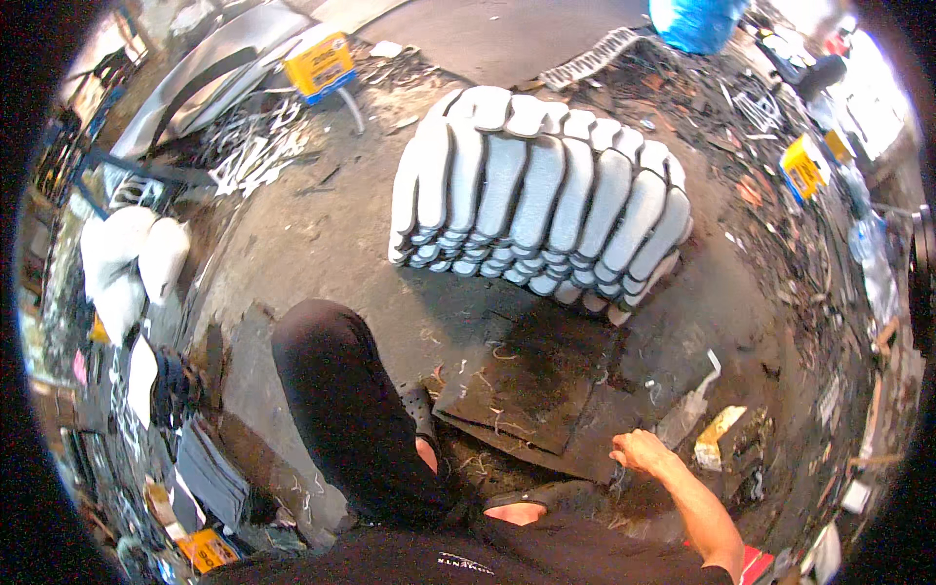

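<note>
My right hand (641, 451) hovers low at the right, over the floor beside a dark flat sheet (526, 390). Its fingers are curled together; whatever they may hold is hidden or too small to name. Just right of it lies a greyish flat piece with a bent white end (686, 414). My left hand does not show. Ahead of me stands a large block of white shoe soles (522, 190), packed upright side by side in rows with dark edges. My bent knee in black trousers (331, 390) and a dark clog (419, 414) are on the near side.
White bulging bags (122, 253) and stacked dark sheets (210, 478) line the left. Yellow-and-blue boxes (320, 66) stand about, one (803, 169) at the right. A blue bag (696, 21) is at the back. Pale strip scraps (258, 151) and torn yellow-white packaging (720, 437) litter the floor.
</note>
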Demonstrator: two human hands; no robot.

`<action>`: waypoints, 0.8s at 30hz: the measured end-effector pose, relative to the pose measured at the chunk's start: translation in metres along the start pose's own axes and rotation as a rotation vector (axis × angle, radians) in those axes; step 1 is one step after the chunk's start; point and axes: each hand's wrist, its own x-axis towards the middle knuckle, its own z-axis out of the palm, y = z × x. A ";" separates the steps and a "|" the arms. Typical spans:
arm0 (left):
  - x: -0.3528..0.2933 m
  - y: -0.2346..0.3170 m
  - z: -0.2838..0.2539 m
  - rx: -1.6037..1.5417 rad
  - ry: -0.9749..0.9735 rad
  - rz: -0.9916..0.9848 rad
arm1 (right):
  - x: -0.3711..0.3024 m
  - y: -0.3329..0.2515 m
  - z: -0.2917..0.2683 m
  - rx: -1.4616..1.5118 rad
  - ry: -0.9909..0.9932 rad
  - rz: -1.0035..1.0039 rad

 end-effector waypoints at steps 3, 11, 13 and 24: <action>-0.011 0.009 0.030 -0.099 0.016 0.022 | 0.004 -0.004 -0.005 -0.103 0.075 0.037; -0.032 0.009 0.078 -0.251 0.033 0.046 | 0.031 0.017 0.005 0.047 0.193 -0.157; -0.045 -0.003 0.092 -0.277 0.020 0.029 | 0.037 0.014 -0.001 0.061 0.171 -0.218; -0.044 -0.090 0.103 -0.351 -0.097 0.073 | 0.009 -0.073 -0.039 -0.216 0.042 -0.011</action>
